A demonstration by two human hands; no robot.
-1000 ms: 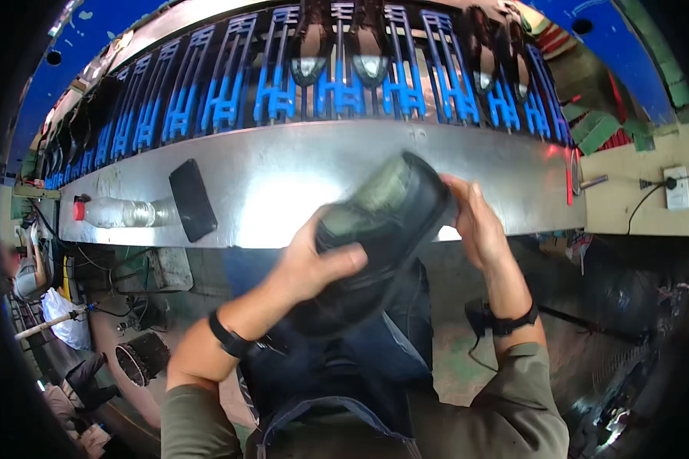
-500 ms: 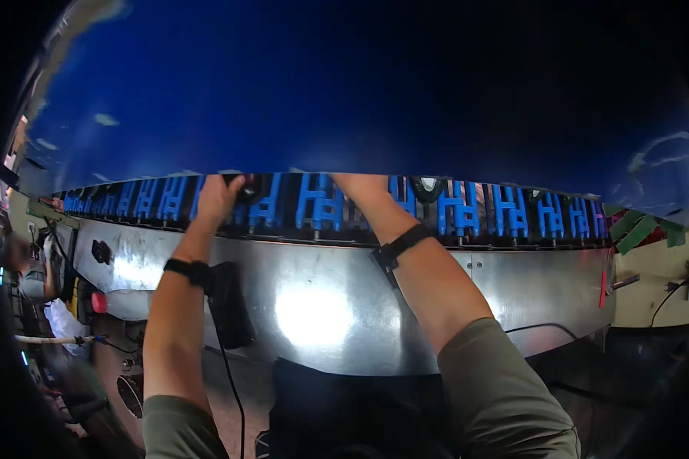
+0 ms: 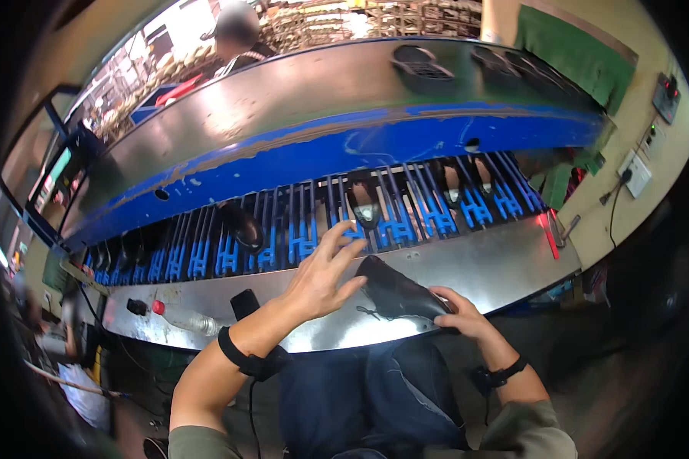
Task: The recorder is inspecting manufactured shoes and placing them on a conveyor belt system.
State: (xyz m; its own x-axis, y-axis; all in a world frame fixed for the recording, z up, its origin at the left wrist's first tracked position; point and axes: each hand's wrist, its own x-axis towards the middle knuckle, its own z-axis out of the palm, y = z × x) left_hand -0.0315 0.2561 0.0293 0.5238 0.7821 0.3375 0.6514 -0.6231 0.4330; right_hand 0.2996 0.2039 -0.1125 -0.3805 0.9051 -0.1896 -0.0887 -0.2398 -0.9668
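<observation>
My right hand (image 3: 461, 315) grips a black leather shoe (image 3: 406, 294) at its right end, thumb and fingers on opposite sides. The shoe lies tilted just over the metal ledge (image 3: 482, 268), with a thin lace-like cord at its lower left. My left hand (image 3: 325, 271) is open, fingers spread, close to the shoe's left end and holding nothing. Behind the hands, blue rack bars (image 3: 394, 229) carry dark shoes: one (image 3: 242, 227) left of my left hand, another with a pale inside (image 3: 364, 205) beyond my fingertips, and several further along.
A blue beam (image 3: 283, 157) and metal shelf (image 3: 283, 92) run above the rack, with dark soles (image 3: 421, 63) on top. A clear bottle with red cap (image 3: 187, 317) lies on the ledge at left. Wall sockets (image 3: 634, 174) are at right. A person (image 3: 237, 38) is behind the shelf.
My view has tilted up and back. Both hands have drawn out from under the blue beam; my left hand has spread, and my right hand now has a black shoe over the ledge.
</observation>
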